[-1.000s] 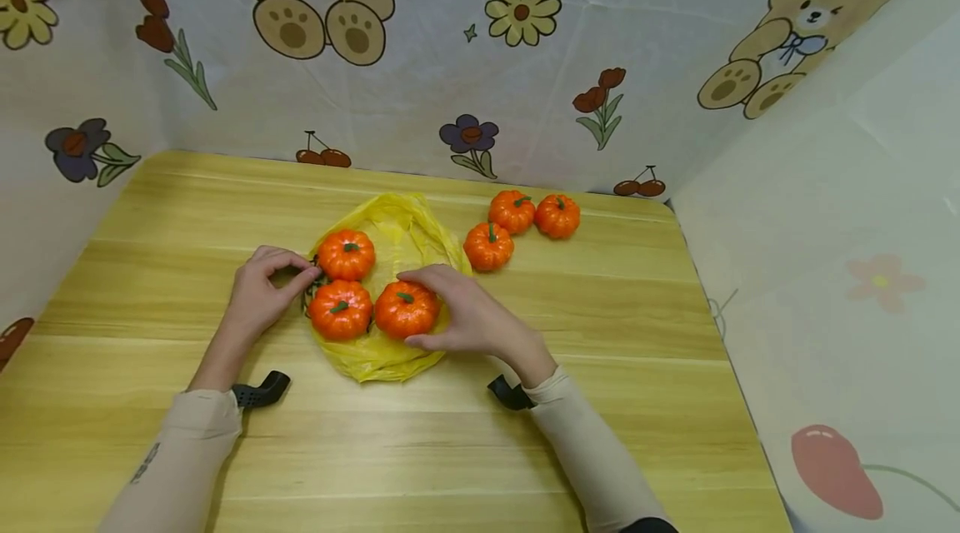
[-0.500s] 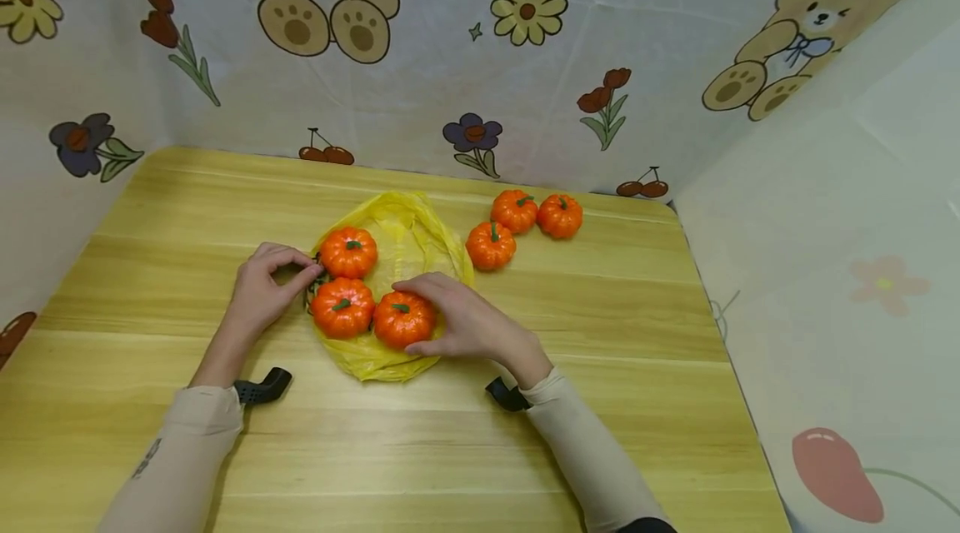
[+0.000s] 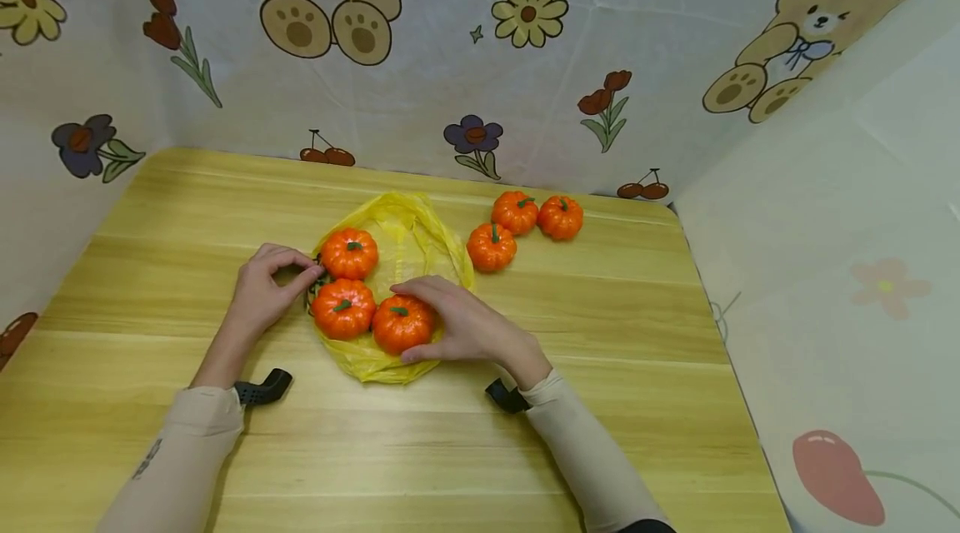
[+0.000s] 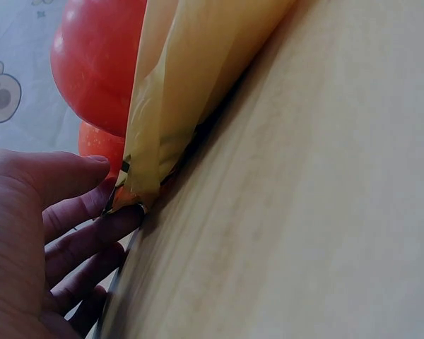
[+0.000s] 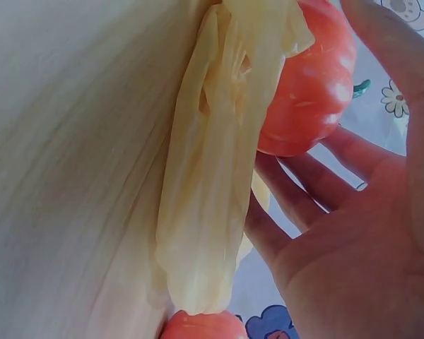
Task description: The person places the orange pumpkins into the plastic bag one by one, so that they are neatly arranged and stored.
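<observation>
A yellow plastic bag [image 3: 397, 254] lies flattened on the table, with three orange toy pumpkins on it. My left hand [image 3: 264, 287] pinches the bag's left edge, where dark print shows, between thumb and fingers. Close to those fingertips sit the upper-left pumpkin [image 3: 349, 254] and the lower-left pumpkin [image 3: 343, 309]. Thumb and fingers of my right hand [image 3: 468, 325] curl around the third pumpkin [image 3: 403, 325], right beside the lower-left one. In the right wrist view, the fingers meet this pumpkin [image 5: 311, 85] behind the raised bag edge [image 5: 205, 212].
Three more toy pumpkins stand behind the bag to the right: a near one [image 3: 491, 248], a back one [image 3: 515, 212] and a far-right one [image 3: 561, 217]. A printed cloth [image 3: 420, 83] hangs along the back and sides of the wooden table [image 3: 360, 458].
My right hand has shifted its pumpkin slightly left and toward me, close against the lower-left pumpkin. My left hand stays at the bag's edge.
</observation>
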Action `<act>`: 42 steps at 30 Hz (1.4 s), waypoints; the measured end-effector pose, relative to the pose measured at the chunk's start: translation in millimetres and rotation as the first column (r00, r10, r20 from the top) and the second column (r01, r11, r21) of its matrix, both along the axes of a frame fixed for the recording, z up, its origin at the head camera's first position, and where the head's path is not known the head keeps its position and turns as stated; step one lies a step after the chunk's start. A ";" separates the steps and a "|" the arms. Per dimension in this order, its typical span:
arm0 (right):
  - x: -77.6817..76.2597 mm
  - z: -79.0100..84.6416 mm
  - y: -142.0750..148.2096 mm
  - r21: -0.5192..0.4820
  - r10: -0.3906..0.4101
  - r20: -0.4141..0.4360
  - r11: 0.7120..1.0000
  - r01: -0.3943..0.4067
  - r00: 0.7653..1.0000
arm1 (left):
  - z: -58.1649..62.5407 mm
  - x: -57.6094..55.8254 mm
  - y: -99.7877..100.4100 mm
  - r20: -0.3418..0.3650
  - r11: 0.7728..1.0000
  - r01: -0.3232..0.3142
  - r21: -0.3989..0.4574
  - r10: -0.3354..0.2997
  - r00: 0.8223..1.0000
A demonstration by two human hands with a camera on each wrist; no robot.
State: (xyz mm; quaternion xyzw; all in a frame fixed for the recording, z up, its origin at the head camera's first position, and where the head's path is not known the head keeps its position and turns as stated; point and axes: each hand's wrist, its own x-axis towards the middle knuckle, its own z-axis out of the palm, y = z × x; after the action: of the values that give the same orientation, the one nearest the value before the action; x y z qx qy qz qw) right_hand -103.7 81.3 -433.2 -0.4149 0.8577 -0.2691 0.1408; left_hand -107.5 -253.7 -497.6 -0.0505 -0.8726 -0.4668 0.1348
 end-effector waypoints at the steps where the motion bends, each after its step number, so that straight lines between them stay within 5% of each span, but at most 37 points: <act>1: -0.2 0.0 0.5 -0.007 -0.004 0.000 1.000 0.004 1.000 | -0.2 0.1 0.0 0.002 1.000 0.000 0.000 0.000 1.000; 11: -5.3 3.7 7.1 -0.112 -0.075 -0.030 0.991 0.071 0.997 | 0.9 -0.2 1.5 0.005 1.000 0.000 0.006 0.000 1.000; 22: -18.6 7.1 22.7 -0.266 -0.209 -0.091 0.947 0.179 0.974 | -1.1 0.1 0.1 0.001 1.000 -0.004 0.000 0.004 1.000; 30: -33.1 10.1 40.7 -0.378 -0.371 -0.177 0.881 0.285 0.912 | -0.8 0.3 0.7 0.004 1.000 -0.008 -0.002 0.008 1.000; 42: -44.8 11.2 68.1 -0.380 -0.510 -0.148 0.820 0.428 0.847 | -1.1 -0.1 1.3 0.005 1.000 -0.010 -0.004 0.010 1.000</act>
State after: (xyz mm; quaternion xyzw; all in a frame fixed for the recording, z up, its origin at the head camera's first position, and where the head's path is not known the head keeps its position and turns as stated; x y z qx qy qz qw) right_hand -148.5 149.4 -421.9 -0.2367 0.8861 -0.3834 -0.1087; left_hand -107.6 -252.4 -498.7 -0.0453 -0.8742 -0.4643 0.1348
